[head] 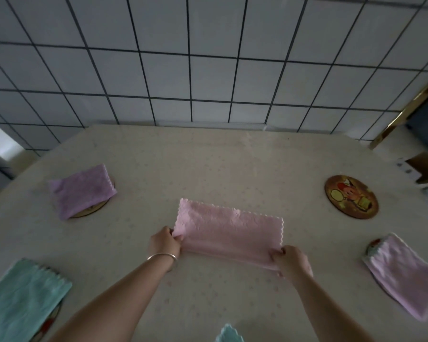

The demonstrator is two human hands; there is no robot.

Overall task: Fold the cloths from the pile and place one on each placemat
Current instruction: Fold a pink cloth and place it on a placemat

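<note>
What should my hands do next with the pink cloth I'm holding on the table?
Probably fold the long pink fleecy cloth in half, left hand carrying its end over to the right hand. It is still a long strip, while the covered mats hold compact folded cloths. The round brown picture placemat is still bare.

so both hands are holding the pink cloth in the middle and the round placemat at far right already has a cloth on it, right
Not quite. Both hands, left hand and right hand, do hold the pink cloth, but the head view shows the round placemat at far right bare, with no cloth on it.

Dim, soft, wide-angle edge distortion.
</note>
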